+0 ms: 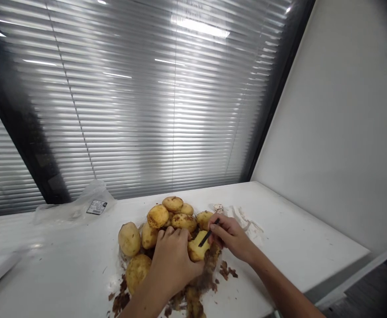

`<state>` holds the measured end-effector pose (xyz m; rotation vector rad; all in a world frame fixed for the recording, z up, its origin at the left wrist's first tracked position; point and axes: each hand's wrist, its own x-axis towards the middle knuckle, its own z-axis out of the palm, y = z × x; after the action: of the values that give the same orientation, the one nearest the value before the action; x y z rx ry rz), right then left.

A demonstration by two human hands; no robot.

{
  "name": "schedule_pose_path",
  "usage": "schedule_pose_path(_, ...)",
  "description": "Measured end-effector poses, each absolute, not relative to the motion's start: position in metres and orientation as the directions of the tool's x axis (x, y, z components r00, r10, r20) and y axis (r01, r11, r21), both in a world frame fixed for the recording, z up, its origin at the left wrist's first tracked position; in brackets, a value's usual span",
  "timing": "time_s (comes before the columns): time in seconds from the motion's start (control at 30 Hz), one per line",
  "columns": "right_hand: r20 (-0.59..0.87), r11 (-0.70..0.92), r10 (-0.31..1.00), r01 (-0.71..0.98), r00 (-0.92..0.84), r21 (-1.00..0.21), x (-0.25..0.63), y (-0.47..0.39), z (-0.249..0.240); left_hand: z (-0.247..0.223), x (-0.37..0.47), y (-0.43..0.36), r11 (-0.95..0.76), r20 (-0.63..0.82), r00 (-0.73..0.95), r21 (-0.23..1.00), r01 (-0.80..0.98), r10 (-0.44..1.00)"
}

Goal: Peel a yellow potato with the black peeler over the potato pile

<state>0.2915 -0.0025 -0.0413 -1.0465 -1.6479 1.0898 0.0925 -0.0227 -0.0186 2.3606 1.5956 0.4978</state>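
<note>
Peel scraps [193, 296] lie nearest, at 6 o'clock on the white table [295, 247]. Left hand [171, 260] cups a half-peeled potato [197, 249], fingers curled around it. Right hand [233, 236] pinches a dark peeler [208, 236] against it. Potato pile [167, 221] sits at 11 o'clock. Bare tabletop runs to the right edge at 3 o'clock. Peeler blade hard to make out.

A yellow potato [196, 249], partly peeled and pale on its bared face, sits low over the worktop [295, 238] just before a heap of potatoes. A thin black peeler [208, 236] rests slantwise on it.
</note>
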Motion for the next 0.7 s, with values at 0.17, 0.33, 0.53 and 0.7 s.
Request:
schedule_pose_path(0.17,0.286,0.340,0.935,0.300,-0.210,-0.891,0.2924,-0.0035,-0.0393,-0.0171,0.0926,-0.0217,-0.368,0.137,0.342,0.377,0.850,0.930)
schedule_pose_path(0.33,0.216,0.284,0.921,0.176,-0.324,-0.943,0.2953,-0.0045,-0.0376,-0.0164,0.0930,-0.0215,-0.369,0.147,0.339,0.360,0.857,0.929)
schedule_pose_path(0.53,0.288,0.362,0.916,0.269,-0.279,-0.893,0.2969,-0.0039,-0.0365,-0.0153,0.0925,-0.0240,-0.356,0.139,0.328,0.371,0.858,0.935)
schedule_pose_path(0.7,0.207,0.280,0.909,0.162,-0.362,-0.946,0.2977,-0.0025,-0.0380,-0.0146,0.0925,-0.0228,-0.356,0.137,0.328,0.351,0.866,0.935)
